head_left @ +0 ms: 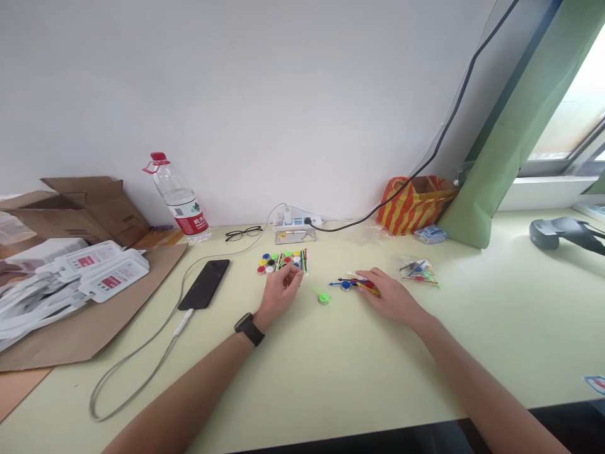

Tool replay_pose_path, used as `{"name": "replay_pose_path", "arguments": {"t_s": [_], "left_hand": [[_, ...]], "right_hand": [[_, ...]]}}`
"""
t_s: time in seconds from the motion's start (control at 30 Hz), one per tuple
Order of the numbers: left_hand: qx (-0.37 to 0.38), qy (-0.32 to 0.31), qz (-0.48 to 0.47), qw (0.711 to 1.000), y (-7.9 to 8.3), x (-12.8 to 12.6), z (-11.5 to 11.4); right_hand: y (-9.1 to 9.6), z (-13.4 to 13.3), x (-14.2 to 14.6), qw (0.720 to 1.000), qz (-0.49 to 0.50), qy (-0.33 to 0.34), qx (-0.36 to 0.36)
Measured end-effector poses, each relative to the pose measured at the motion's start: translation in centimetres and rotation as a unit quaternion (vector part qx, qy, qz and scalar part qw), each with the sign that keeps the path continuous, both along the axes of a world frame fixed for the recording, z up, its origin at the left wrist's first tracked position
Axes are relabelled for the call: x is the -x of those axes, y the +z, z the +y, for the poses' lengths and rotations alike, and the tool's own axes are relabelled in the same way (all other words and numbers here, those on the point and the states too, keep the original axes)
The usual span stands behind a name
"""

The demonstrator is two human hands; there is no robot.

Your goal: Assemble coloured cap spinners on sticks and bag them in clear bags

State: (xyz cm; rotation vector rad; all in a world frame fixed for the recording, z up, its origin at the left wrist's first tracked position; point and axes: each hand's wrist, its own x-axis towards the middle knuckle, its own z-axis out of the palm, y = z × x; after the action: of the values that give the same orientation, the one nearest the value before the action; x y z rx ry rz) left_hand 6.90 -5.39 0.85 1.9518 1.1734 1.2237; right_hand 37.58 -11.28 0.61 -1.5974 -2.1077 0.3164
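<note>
My left hand, with a black watch on its wrist, has thumb and fingers pressed together; anything in the pinch is too small to make out. Just behind it lie several small coloured discs and a row of thin coloured sticks. My right hand rests low over a small group of coloured plastic arrows, fingers apart and touching them. A blue arrow, a blue disc and a yellow piece show beside its fingertips. Between the hands sits a bright green disc.
A clear bag of coloured pieces lies right of my right hand. Farther left are a phone on a cable, a water bottle and a cardboard box. Glasses, a power strip and a striped bag line the wall.
</note>
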Motion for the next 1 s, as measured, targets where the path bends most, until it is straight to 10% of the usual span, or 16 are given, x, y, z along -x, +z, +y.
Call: {"name": "replay_pose_path", "arguments": {"t_s": [1.0], "left_hand": [[0.012, -0.021, 0.029, 0.999, -0.2, 0.0, -0.3]], "right_hand": [[0.0, 0.1, 0.7, 0.994, 0.092, 0.064, 0.005]]}}
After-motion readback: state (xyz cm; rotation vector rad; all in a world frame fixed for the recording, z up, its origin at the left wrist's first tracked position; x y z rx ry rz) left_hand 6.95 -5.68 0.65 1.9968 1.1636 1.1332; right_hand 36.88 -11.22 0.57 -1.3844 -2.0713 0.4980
